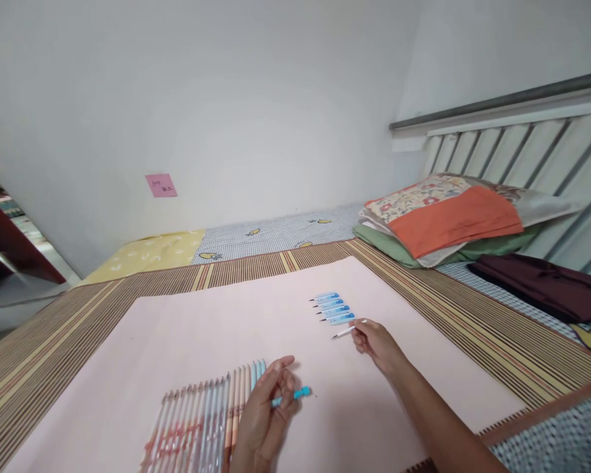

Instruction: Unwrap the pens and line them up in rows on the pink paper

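Observation:
In my right hand (370,340), a slim white pen refill (343,333) is pinched between thumb and fingers, its dark tip pointing left. Just beyond it lies a short row of blue pens (335,309), with dark tips to the left. My left hand (270,404) has its fingers curled round a turquoise pen (301,393), whose end sticks out to the right; the rest is hidden in the palm. Left of that hand, many pens (192,420) lie side by side in pale, grey, orange and light blue. My left hand and wrist cover part of this row.
A pale pink sheet (177,328) lies under the pens on a striped mat (256,266). Pillows (453,210) are stacked at the right, near a folded dark maroon cloth (542,282) and a white headboard (522,157). A pink note (161,185) is stuck on the wall.

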